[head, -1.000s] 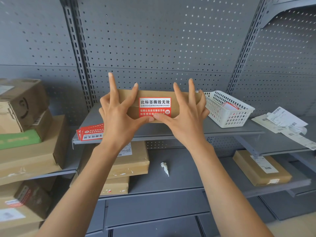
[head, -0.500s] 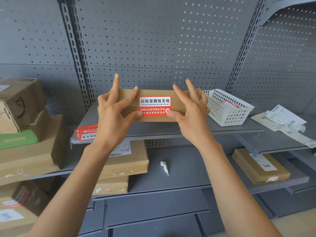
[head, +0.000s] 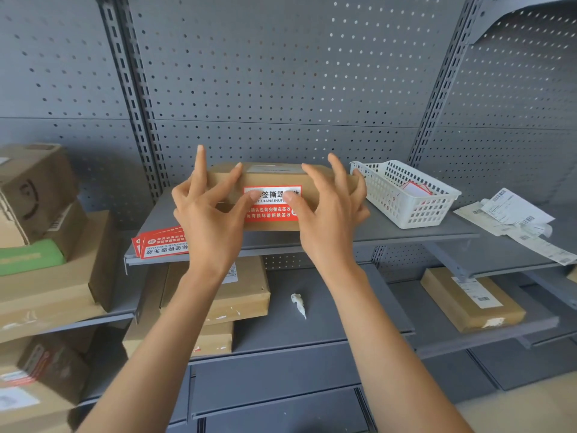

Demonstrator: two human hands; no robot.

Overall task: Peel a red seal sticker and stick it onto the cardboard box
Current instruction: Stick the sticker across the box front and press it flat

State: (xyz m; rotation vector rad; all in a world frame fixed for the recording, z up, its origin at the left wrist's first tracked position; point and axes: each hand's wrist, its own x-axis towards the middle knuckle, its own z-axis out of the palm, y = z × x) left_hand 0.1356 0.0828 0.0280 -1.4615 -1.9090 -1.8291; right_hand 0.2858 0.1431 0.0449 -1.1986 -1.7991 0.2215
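A flat cardboard box (head: 274, 175) stands on the grey shelf (head: 390, 234), its front face toward me. A red seal sticker (head: 270, 211) with a white band and Chinese print is stuck on that face. My left hand (head: 209, 220) and my right hand (head: 327, 220) flank the sticker. Both thumbs press on its white upper band, near the left and right ends. The other fingers are spread, some resting on the box's top edge. Neither hand holds anything.
A stack of red seal stickers (head: 162, 243) lies at the shelf's left front edge. A white plastic basket (head: 415, 210) sits right of the box, loose shipping labels (head: 515, 214) beyond it. Cardboard parcels (head: 46, 260) fill the left shelves; a crumpled paper scrap (head: 299, 304) lies below.
Both thumbs have moved up from the sticker's lower red part to its white upper band and closer together. The box and sticker stay in place.
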